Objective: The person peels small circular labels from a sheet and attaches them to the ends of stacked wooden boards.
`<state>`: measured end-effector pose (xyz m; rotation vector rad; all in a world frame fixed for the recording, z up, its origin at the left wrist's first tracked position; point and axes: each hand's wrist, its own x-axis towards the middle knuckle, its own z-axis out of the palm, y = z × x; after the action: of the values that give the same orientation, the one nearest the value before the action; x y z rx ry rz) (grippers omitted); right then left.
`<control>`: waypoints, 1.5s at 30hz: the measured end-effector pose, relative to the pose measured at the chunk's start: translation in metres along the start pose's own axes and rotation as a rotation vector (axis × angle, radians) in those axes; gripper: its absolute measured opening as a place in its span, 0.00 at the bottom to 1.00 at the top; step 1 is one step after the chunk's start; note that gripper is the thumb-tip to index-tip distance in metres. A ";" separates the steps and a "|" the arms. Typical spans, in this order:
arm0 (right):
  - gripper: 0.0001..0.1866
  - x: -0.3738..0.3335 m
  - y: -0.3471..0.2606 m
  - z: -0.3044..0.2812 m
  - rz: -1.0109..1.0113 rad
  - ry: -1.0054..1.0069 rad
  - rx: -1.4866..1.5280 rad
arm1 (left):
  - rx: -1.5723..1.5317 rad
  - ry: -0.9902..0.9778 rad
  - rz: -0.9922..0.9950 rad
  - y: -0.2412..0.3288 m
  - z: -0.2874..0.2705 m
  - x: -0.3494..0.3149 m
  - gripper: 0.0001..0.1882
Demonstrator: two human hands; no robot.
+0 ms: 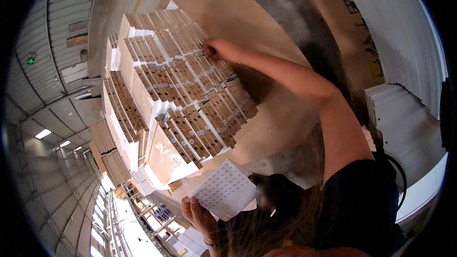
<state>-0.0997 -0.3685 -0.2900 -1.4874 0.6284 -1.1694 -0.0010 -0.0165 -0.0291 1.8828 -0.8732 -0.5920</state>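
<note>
My left hand (199, 215) is low in the picture, its fingers closed on the edge of a white sticker sheet (223, 188). Rows of small round labels cover the sheet. My right arm stretches out to a tall stack of panels (173, 82), where my right hand (216, 50) touches the edges on the stack's right side. The fingers of that hand are bent together, and whatever they may hold is too small to make out. Brown chipboard edges with drilled holes face me, and many carry small round white stickers. White strips run between the panels.
More panels (124, 107) stand along the stack's left side, with brown boards (108, 152) beyond them. On the right are a pile of white panels (404, 126) and a large cardboard surface (354, 24). A black cable (402, 176) curves beside my right sleeve.
</note>
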 end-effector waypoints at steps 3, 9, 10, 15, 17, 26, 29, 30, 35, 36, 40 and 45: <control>0.11 -0.007 0.008 -0.013 0.019 -0.117 0.138 | -0.017 0.000 0.005 0.000 -0.005 -0.002 0.04; 0.15 -0.008 -0.011 -0.013 0.139 -0.375 0.217 | -0.012 0.017 0.018 -0.006 -0.016 -0.003 0.04; 0.15 -0.008 -0.010 -0.013 0.163 -0.376 0.191 | -0.047 0.037 -0.031 -0.007 -0.017 -0.004 0.04; 0.16 -0.007 0.006 -0.007 0.058 -0.346 0.236 | -0.051 0.034 0.018 -0.001 -0.007 -0.008 0.05; 0.16 -0.006 0.006 -0.003 0.044 -0.332 0.256 | -0.059 0.005 0.038 0.001 -0.006 -0.008 0.05; 0.12 -0.006 0.005 -0.005 -0.099 -0.298 0.112 | 0.005 0.023 0.052 0.000 -0.008 -0.009 0.05; 0.10 -0.005 0.011 -0.005 -0.118 -0.206 -0.054 | -0.018 0.020 0.008 -0.001 -0.007 -0.011 0.04; 0.09 -0.009 0.015 -0.005 -0.105 -0.176 -0.005 | 0.009 0.036 0.012 -0.002 -0.006 -0.012 0.04; 0.07 -0.005 0.009 0.000 -0.060 -0.056 0.121 | 0.069 0.053 0.024 -0.002 -0.010 -0.012 0.04; 0.06 0.004 -0.002 -0.001 0.003 0.187 0.191 | 0.032 0.113 0.024 -0.001 -0.007 -0.011 0.04; 0.03 0.028 -0.092 -0.015 -0.169 0.528 0.217 | 0.005 0.207 0.034 0.000 -0.020 -0.015 0.05; 0.07 0.005 -0.204 0.015 -0.444 -0.022 0.407 | -0.045 0.156 0.049 0.000 -0.017 -0.010 0.06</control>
<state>-0.1257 -0.3113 -0.0950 -1.3137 0.0267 -1.5107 0.0049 0.0005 -0.0217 1.8350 -0.7958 -0.4256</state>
